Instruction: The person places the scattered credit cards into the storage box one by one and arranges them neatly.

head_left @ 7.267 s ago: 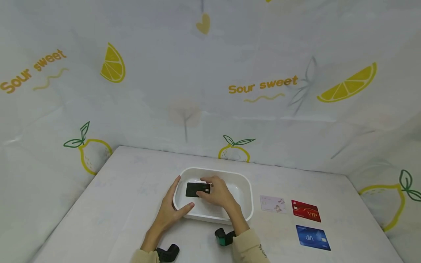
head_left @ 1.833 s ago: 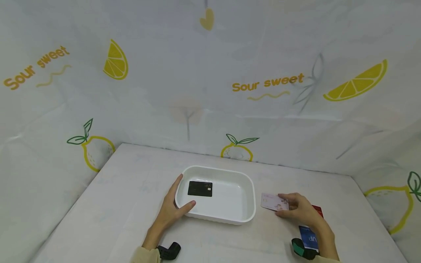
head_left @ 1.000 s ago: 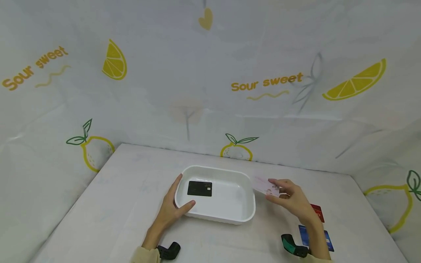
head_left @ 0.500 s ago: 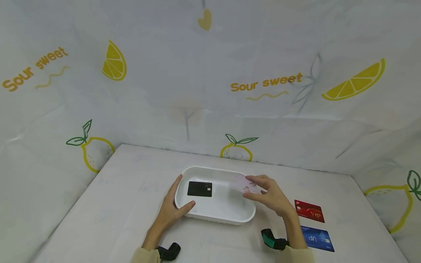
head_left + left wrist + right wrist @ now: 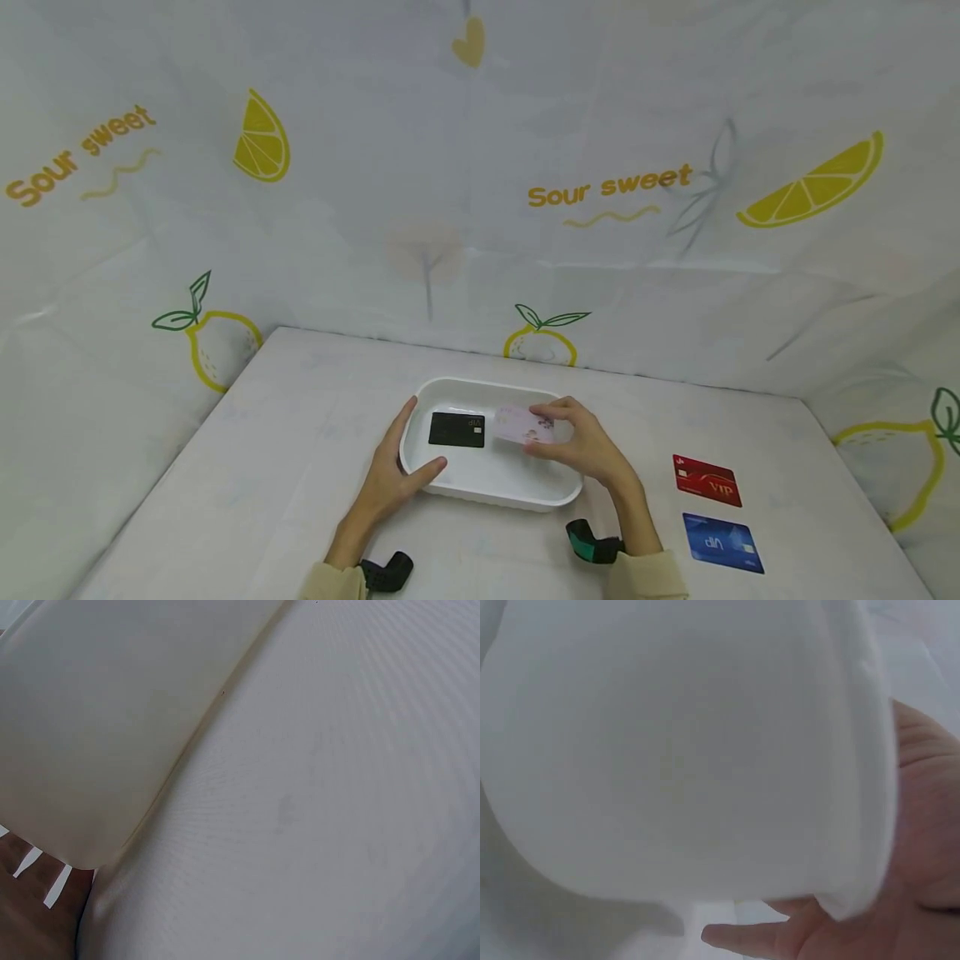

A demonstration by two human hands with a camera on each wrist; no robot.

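Observation:
A white tray (image 5: 525, 498) sits mid-table in the head view, a black card (image 5: 457, 430) lying flat in its left half. My left hand (image 5: 390, 477) holds the tray's left end, fingers along the outer wall and thumb over the front rim. My right hand (image 5: 573, 437) pinches a pale pink card (image 5: 517, 423) by its right edge, over the tray beside the black card. Dark fingers (image 5: 37, 915) lie by the tray wall (image 5: 127, 712) in the left wrist view. In the right wrist view, the tray (image 5: 682, 765) hides part of my right hand (image 5: 930, 840).
A red VIP card (image 5: 707, 481) and a blue VIP card (image 5: 723, 543) lie on the table right of the tray. The white table (image 5: 300, 433) meets a lemon-printed backdrop (image 5: 337, 208) behind. Black devices (image 5: 592, 543) are worn at both wrists.
My right hand has let go of the black card in the tray, picked up the pink card from the table and carried it left over the tray. The left hand stays put.

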